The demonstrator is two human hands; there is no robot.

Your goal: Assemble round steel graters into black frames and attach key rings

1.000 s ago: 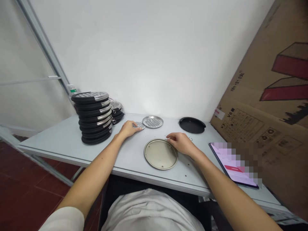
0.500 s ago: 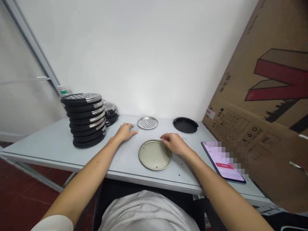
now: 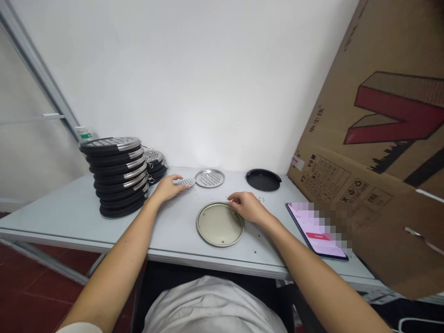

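Note:
My left hand [image 3: 167, 187] pinches a small perforated grater plate [image 3: 184, 182] between thumb and fingers, just above the table at the back. Part of that plate is hidden by the hand. My right hand [image 3: 245, 206] has its curled fingers at the upper right rim of a round, gold-toned metal plate [image 3: 219, 225], which lies flat near the table's front edge. Behind it lies a round silver grater disc [image 3: 210, 178], left of a shallow black round tray [image 3: 263, 180] with a raised rim.
A tall stack of black-rimmed round graters [image 3: 118, 180] stands at left, with a shorter stack [image 3: 156, 166] behind it and a bottle [image 3: 83, 133]. A phone [image 3: 317, 238] lies on the right beside a large cardboard box [image 3: 347, 162]. Small dark bits dot the table [image 3: 173, 240].
My left hand has drawn back leftward and lifted the perforated grater plate, now tilted. My right hand stays at the gold plate's rim. The whole view has shifted slightly.

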